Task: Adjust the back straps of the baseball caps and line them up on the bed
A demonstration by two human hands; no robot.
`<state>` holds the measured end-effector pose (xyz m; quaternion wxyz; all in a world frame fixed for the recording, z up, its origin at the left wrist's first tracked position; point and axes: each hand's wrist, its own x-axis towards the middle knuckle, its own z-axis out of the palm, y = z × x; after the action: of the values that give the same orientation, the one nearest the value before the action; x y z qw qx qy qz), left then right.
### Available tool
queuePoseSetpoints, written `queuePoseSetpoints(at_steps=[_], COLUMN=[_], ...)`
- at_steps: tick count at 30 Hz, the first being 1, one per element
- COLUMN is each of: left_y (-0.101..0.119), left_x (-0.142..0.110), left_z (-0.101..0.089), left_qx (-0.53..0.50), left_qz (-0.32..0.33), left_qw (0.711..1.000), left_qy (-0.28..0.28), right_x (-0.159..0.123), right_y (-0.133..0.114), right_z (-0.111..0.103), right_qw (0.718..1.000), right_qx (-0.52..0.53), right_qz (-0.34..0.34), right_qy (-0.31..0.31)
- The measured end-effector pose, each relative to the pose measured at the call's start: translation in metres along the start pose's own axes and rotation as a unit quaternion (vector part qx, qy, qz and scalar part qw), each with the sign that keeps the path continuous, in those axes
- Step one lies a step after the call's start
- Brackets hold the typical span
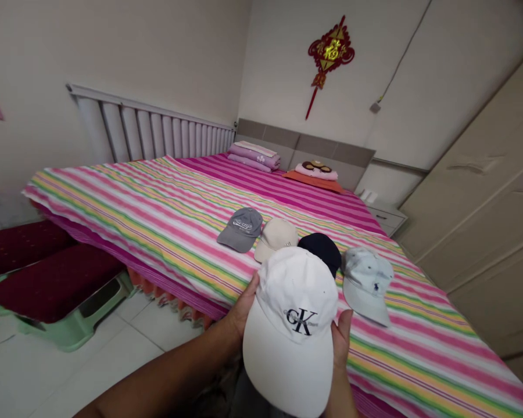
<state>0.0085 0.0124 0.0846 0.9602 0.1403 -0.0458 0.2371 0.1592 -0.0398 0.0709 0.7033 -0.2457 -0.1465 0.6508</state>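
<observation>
I hold a white baseball cap [290, 325] with a dark "CK" logo in both hands, its brim toward me, over the near edge of the bed. My left hand [243, 305] grips its left side and my right hand [342, 342] grips its right side; most of the fingers are hidden under the cap. Just beyond it on the striped bedspread [157, 209] lie a grey cap [241, 229], a cream cap [275, 237], a dark navy cap [323, 249] and a pale blue cap [368, 281].
Folded purple bedding [255, 155] and a pillow [316, 173] lie at the headboard. Dark red cushioned stools [54, 281] stand on the tiled floor at left. A wardrobe [483, 203] lines the right wall, with a bedside table [386, 216] next to it. A radiator [157, 130] runs behind the bed.
</observation>
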Motion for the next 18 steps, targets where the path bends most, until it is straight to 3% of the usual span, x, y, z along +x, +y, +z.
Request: queuePoseSetpoints(at_steps=[6,11,18], left_y=[0.002,0.005,0.002], left_x=[-0.001,0.000,0.002], left_z=[-0.008,-0.023,-0.010], left_qx=[0.008,-0.002,-0.002], left_qz=[0.022,0.086,0.089], left_qw=[0.999,0.995,0.996], left_qy=[-0.039,-0.040,-0.018], right_x=[-0.001,-0.001,-0.001], right_y=[0.003,0.006,0.012], right_z=[0.002,0.009,0.002], right_qw=[1.000,0.999,0.998], right_qx=[0.019,0.045,0.053], right_qz=[0.004,-0.001,0.036], right_qy=[-0.012,-0.007,-0.011])
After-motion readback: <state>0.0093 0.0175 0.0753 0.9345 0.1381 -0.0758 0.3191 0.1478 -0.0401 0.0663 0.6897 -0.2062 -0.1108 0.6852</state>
